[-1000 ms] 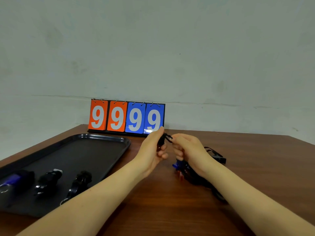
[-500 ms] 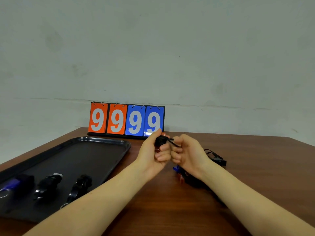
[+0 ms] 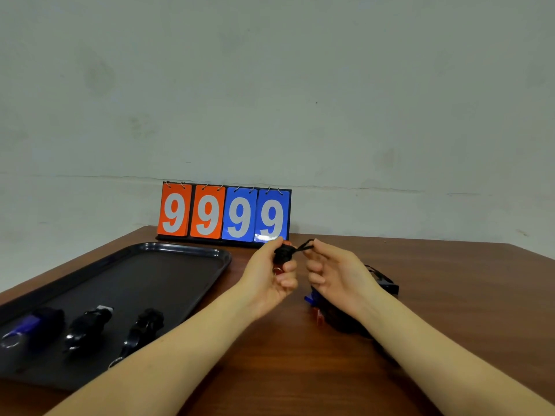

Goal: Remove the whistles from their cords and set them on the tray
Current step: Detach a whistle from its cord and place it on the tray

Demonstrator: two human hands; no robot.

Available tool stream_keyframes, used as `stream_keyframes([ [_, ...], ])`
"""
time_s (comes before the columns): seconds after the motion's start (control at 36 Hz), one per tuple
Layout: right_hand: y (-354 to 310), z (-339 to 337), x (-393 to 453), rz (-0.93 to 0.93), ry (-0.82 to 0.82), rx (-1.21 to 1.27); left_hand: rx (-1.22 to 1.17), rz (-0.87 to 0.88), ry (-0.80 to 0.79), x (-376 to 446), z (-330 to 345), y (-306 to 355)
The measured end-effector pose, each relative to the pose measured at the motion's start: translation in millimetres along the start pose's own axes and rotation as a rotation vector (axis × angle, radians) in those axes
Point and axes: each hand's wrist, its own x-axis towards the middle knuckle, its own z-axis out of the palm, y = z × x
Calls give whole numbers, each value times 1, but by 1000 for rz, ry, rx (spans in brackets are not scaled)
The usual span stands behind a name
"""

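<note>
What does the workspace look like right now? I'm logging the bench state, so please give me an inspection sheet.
Surface: brown wooden table.
Job's things: black tray at left carries three whistles; one whistle in hand; a pile of whistles on cords lies under the right forearm.
Clutter: scoreboard reading 9999 at the table's back.
Hands: left hand grips the held whistle; right hand pinches its cord.
Cables: nothing seen.
Surroundings: plain pale wall.
</note>
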Motion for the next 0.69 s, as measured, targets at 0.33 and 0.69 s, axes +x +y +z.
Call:
stream_keyframes([
  [0.33, 0, -4, 2, -98, 32, -184, 307, 38, -16, 2, -4, -5],
  [0.69, 4, 2, 5, -92, 139, -532, 160, 85, 11, 3, -7, -5],
])
